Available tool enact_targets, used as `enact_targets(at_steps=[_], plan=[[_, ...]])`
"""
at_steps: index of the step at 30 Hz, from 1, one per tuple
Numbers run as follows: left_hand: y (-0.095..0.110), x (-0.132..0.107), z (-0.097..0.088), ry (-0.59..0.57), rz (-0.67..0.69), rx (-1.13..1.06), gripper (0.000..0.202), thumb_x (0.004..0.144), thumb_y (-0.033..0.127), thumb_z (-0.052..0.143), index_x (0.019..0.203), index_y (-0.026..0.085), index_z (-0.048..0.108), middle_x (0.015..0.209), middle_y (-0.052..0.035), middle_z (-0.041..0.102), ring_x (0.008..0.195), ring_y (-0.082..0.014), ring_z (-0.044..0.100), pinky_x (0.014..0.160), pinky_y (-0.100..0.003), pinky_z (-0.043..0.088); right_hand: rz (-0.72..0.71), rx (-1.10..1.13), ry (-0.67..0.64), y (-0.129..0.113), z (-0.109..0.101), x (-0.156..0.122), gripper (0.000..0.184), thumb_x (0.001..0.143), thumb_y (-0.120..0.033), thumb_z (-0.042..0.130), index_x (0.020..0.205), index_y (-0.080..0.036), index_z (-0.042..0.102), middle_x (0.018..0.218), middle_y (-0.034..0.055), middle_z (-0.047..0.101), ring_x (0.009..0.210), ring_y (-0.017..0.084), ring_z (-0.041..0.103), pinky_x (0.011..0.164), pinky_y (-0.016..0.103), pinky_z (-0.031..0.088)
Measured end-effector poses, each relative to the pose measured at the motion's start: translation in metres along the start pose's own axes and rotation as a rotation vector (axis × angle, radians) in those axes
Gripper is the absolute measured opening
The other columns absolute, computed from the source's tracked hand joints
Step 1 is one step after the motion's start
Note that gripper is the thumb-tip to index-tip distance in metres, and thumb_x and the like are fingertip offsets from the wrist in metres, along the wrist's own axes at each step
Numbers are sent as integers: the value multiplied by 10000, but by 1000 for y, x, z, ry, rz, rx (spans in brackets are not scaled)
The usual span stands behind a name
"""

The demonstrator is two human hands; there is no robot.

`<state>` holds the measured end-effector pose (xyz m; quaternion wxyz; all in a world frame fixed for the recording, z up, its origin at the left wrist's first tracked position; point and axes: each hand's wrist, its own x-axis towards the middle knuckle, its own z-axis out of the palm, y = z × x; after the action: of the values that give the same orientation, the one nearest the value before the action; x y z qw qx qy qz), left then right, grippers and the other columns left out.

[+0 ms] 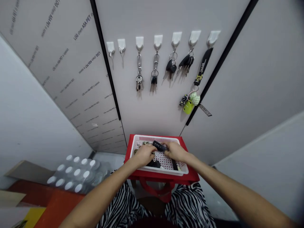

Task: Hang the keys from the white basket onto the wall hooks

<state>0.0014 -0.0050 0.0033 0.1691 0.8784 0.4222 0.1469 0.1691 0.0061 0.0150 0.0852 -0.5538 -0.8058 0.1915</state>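
Observation:
A white plastic basket (156, 170) with a perforated floor sits in front of me. Over it, a black car key fob (159, 146) lies between my hands. My left hand (144, 154) has its fingers curled at the fob's left end, with a bit of metal showing below the fingertips. At the other end, my right hand (176, 151) pinches the fob between thumb and fingers. Under my hands, the basket contains a black item (154, 163), a dark strip (174, 164) and some metal keys, partly hidden by my left hand.
White hooks (139, 43) line the wall panel; several carry key bunches (139, 83), and the two leftmost hold nothing. A black strap (203, 66) with charms hangs at the right. A red bag (193, 178) lies beneath the basket. Capped bottles (77, 172) stand at lower left.

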Motion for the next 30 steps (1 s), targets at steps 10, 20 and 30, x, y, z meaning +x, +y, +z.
enact_targets(at_steps=[10,20,30], plan=[[3,10,6,279,13,-315,519,575,152,499,1066,203,340,1012,-39,455,923,-158,391,805,-297,307,225,1264,-123,-24,-10,3,227,633,-166,438,860,-164,433,521,-38,530,404,66,487,394,180,373],[-1,23,-4,289,-94,-811,246,652,161,414,894,141,450,820,-34,536,765,-113,484,702,-236,374,137,1554,-157,-35,-36,0,295,612,-96,485,894,-142,412,742,35,589,637,93,564,619,217,436],[12,20,-37,395,-131,-672,267,712,275,336,914,151,460,804,-18,535,698,-93,469,640,-200,369,-9,1650,13,-45,-36,1,407,568,-116,528,954,-187,422,747,-5,581,712,80,542,714,225,407]])
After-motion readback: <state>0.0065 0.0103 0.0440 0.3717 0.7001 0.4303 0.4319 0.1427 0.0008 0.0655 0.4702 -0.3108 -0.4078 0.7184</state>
